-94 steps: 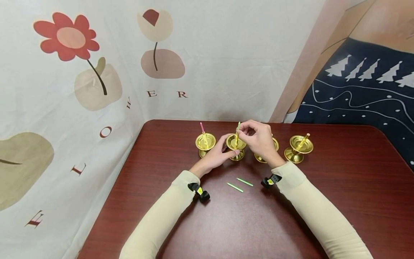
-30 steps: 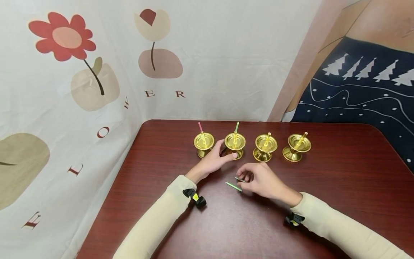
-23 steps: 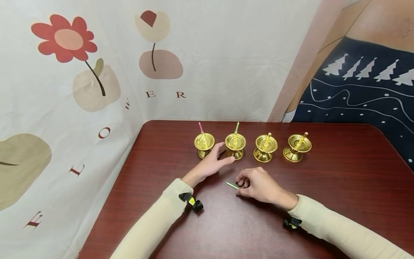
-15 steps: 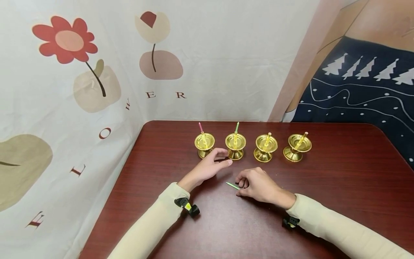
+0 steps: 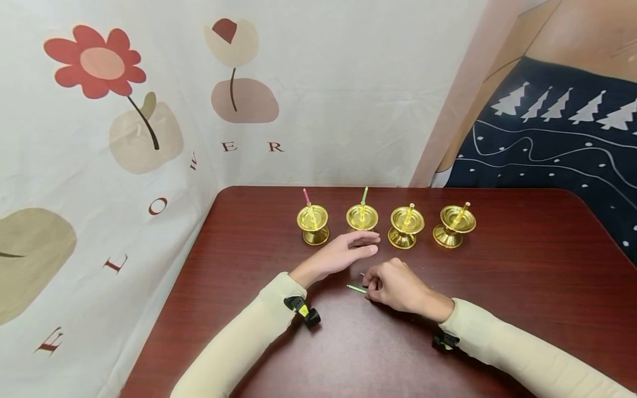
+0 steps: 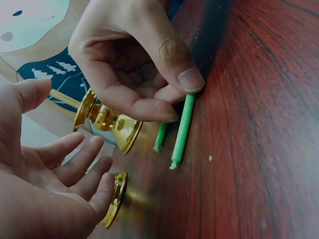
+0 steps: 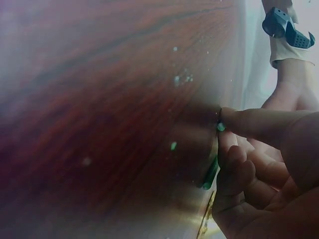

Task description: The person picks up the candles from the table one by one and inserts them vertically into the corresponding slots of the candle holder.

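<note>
- Left hand (image 5: 340, 253) has come off the second brass holder (image 5: 362, 218) and lies in front of it, fingers loose, nothing held; contact with the base — cannot tell.
- That holder's upright green candle (image 5: 365, 195) stands unaided, so it looks seated.
- Right hand (image 5: 400, 288) is low on the bench (image 5: 348, 359), thumb and finger pinching one end of the nearer loose candle (image 6: 183, 132); the other loose candle (image 6: 160, 134) lies just beside it, partly hidden.
- First holder (image 5: 316, 235) carries a pink candle (image 5: 306, 196); third (image 5: 406, 228) and fourth (image 5: 448, 236) show bare stems — two unfilled.
- Bench: dark red, wood-grained, glossy; a green fleck (image 6: 210, 158) near the candles.
- Room: pale flower-printed cloth (image 5: 338, 99) behind, navy tree-patterned panel (image 5: 557, 143) at right.
</note>
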The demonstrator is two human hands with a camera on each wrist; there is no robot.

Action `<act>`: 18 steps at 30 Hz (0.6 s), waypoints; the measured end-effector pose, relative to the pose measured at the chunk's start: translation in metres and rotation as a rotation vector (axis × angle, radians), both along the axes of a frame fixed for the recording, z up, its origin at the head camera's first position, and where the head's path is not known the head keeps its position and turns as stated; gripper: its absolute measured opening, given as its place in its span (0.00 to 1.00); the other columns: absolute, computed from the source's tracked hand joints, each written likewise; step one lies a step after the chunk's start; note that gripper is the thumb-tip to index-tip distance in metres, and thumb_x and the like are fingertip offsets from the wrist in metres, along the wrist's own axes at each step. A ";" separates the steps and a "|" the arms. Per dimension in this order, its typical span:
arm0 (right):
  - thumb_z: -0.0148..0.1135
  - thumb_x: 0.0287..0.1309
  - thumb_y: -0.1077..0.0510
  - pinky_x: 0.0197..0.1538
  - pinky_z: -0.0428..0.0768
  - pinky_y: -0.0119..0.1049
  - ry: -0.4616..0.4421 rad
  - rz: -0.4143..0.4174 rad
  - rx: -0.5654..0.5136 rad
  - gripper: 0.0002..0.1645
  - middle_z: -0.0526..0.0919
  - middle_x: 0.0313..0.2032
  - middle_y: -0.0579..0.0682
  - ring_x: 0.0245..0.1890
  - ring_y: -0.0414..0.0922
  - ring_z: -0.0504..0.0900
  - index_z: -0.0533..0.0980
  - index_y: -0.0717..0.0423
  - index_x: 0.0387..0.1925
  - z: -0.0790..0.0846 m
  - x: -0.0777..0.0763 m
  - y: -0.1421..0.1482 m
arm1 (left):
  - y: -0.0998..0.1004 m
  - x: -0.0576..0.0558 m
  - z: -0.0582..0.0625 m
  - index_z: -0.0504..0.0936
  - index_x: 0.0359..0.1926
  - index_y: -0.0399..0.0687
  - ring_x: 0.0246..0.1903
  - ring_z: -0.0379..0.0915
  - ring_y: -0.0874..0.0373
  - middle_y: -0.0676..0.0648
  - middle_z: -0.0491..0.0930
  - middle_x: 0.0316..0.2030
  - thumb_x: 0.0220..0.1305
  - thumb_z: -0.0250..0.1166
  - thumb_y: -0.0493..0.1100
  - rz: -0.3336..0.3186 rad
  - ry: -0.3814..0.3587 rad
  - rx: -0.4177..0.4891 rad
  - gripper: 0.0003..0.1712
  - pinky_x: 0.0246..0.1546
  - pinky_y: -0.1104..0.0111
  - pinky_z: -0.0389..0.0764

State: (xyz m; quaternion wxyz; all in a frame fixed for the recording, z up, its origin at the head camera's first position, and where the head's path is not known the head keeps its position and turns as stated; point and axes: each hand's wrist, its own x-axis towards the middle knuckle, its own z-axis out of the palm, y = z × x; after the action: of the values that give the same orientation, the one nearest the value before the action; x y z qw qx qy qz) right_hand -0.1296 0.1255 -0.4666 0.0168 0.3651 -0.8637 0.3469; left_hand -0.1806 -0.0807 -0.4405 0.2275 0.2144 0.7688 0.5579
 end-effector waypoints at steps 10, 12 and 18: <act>0.75 0.42 0.67 0.28 0.78 0.27 -0.073 0.021 0.047 0.11 0.79 0.21 0.27 0.23 0.23 0.75 0.87 0.50 0.29 0.010 0.010 0.020 | 0.023 -0.011 -0.006 0.57 0.88 0.43 0.82 0.57 0.51 0.41 0.61 0.84 0.84 0.61 0.49 -0.110 -0.015 -0.005 0.41 0.79 0.61 0.63; 0.76 0.42 0.67 0.28 0.78 0.27 -0.090 0.010 0.068 0.11 0.79 0.22 0.28 0.23 0.24 0.75 0.87 0.49 0.30 0.013 0.012 0.025 | 0.029 -0.013 -0.007 0.53 0.89 0.45 0.83 0.55 0.51 0.41 0.59 0.85 0.84 0.61 0.50 -0.115 -0.008 -0.006 0.43 0.80 0.61 0.61; 0.74 0.41 0.66 0.29 0.76 0.28 -0.084 -0.022 0.075 0.11 0.78 0.23 0.30 0.24 0.27 0.74 0.84 0.47 0.26 0.022 0.012 0.043 | 0.042 -0.018 -0.014 0.46 0.91 0.49 0.83 0.54 0.51 0.40 0.59 0.84 0.82 0.64 0.51 -0.099 0.024 -0.009 0.50 0.80 0.60 0.60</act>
State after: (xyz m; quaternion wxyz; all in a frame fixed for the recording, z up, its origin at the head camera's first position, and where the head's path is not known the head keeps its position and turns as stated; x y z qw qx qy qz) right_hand -0.1179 0.1683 -0.4447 -0.0292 0.3408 -0.8801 0.3294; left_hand -0.1990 -0.0384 -0.4541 0.2463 0.2580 0.7623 0.5400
